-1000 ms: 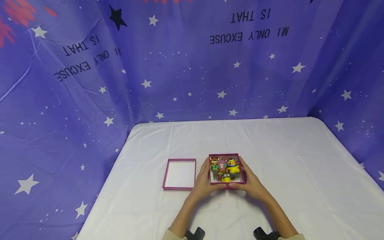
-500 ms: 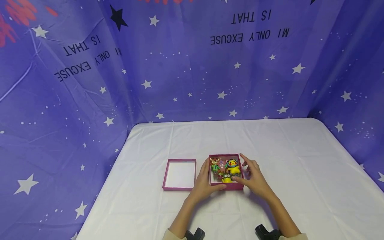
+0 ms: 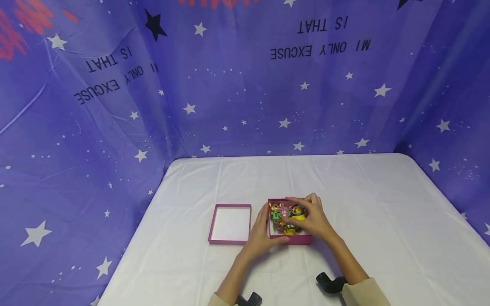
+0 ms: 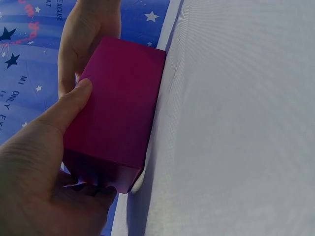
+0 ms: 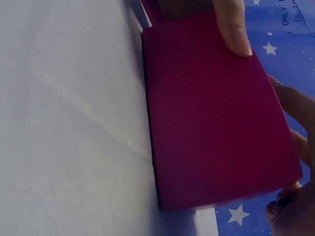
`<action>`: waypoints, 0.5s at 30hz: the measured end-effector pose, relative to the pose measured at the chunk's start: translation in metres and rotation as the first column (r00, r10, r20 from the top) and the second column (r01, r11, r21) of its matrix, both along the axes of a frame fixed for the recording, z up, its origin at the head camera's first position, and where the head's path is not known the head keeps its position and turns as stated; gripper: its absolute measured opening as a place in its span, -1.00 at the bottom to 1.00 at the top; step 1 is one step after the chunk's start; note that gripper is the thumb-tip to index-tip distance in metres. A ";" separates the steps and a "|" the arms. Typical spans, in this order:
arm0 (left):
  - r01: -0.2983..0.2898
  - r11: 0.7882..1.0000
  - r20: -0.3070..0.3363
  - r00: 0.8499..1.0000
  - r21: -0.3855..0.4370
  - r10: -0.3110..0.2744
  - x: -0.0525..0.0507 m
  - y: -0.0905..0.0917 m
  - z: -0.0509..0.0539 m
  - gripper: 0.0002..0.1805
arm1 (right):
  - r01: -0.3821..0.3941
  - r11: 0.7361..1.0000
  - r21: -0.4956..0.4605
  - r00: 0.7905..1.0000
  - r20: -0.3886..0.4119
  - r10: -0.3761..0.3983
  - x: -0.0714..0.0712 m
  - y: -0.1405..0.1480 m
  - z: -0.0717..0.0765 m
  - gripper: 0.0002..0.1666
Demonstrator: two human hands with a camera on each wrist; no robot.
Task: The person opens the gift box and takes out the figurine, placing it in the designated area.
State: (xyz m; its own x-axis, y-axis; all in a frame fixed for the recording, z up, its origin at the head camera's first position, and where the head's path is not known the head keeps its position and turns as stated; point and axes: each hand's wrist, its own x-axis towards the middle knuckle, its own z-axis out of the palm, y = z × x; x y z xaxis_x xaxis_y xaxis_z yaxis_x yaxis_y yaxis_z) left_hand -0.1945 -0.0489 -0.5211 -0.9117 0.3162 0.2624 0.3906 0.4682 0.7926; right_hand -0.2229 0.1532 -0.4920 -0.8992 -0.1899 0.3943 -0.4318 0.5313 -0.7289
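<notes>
A magenta box (image 3: 300, 240) stands uncovered on the table, with several small toy figures inside. Among them are a fox figure (image 3: 275, 213) in green, a pink figure (image 3: 284, 212), a yellow red-cheeked figure (image 3: 296, 210) and a yellow goggle-eyed figure (image 3: 289, 229). My left hand (image 3: 261, 238) grips the box's near left corner, thumb on the front wall and fingers along the left side. Over the box's right part reaches my right hand (image 3: 315, 217), thumb and index finger spread around the red-cheeked figure. Whether they touch it cannot be told.
Left of the box a shallow magenta-rimmed lid (image 3: 211, 225) lies with its white inside up. White cloth covers the table (image 3: 183, 187). A purple star-printed curtain (image 3: 245, 97) hangs behind and at both sides.
My right hand has let go of the box's right side and moved left over the toy figures. The left hand has kept its hold on the box. The view has tilted slightly.
</notes>
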 end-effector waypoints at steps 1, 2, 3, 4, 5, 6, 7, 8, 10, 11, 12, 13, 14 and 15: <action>0.003 1.000 -0.003 1.000 0.002 -0.003 0.000 0.000 0.000 0.21 | -0.003 1.000 0.008 1.000 -0.002 0.003 -0.001 -0.001 -0.001 -0.30; 0.004 1.000 -0.006 1.000 0.002 -0.004 0.000 0.001 -0.001 0.21 | -0.005 1.000 0.019 1.000 -0.004 0.005 -0.001 -0.001 -0.001 -0.30; 0.005 1.000 -0.009 1.000 0.001 -0.005 0.000 0.001 -0.001 0.20 | -0.008 0.999 0.034 1.000 -0.006 0.009 -0.002 -0.002 -0.002 -0.30; 0.005 1.000 -0.007 1.000 0.000 -0.005 0.000 0.001 -0.001 0.21 | -0.012 0.999 0.050 1.000 -0.008 0.013 -0.002 -0.002 -0.003 -0.30; 0.006 1.000 -0.007 1.000 0.000 -0.006 0.000 0.001 -0.001 0.21 | -0.016 0.998 0.062 1.000 -0.008 0.017 -0.002 -0.002 -0.004 -0.29; 0.006 1.000 -0.004 1.000 -0.003 -0.006 0.000 0.001 -0.001 0.21 | -0.019 0.997 0.076 1.000 -0.010 0.020 -0.003 -0.003 -0.005 -0.29; 0.006 1.000 0.001 1.000 -0.004 -0.006 0.000 0.001 -0.001 0.21 | -0.021 0.996 0.091 1.000 -0.015 0.023 -0.003 -0.003 -0.006 -0.29; 0.006 1.000 0.006 1.000 -0.005 -0.006 0.001 0.001 -0.001 0.21 | -0.022 0.994 0.103 0.999 -0.021 0.025 -0.004 -0.003 -0.006 -0.28; 0.007 1.000 0.015 1.000 -0.005 -0.007 0.001 0.001 0.000 0.20 | -0.021 0.992 0.121 0.999 -0.033 0.025 -0.004 -0.004 -0.008 -0.28; 0.007 1.000 0.018 1.000 -0.003 -0.007 0.001 0.001 0.001 0.20 | -0.017 0.992 0.126 0.999 -0.043 0.023 -0.005 -0.004 -0.008 -0.28; 0.007 1.000 0.021 1.000 -0.004 -0.007 0.002 0.000 0.001 0.20 | -0.013 0.991 0.136 0.998 -0.055 0.021 -0.005 -0.005 -0.009 -0.28; 0.006 1.000 0.023 1.000 -0.002 -0.006 0.002 0.000 0.002 0.20 | -0.009 0.989 0.146 0.997 -0.070 0.020 -0.005 -0.005 -0.009 -0.28; 0.005 1.000 0.022 1.000 -0.002 -0.005 0.002 0.000 0.002 0.20 | -0.004 0.988 0.154 0.997 -0.081 0.017 -0.006 -0.006 -0.009 -0.28; 0.005 1.000 0.017 1.000 -0.003 -0.005 0.002 0.000 0.002 0.20 | 0.004 0.986 0.165 0.996 -0.092 0.012 -0.006 -0.006 -0.010 -0.28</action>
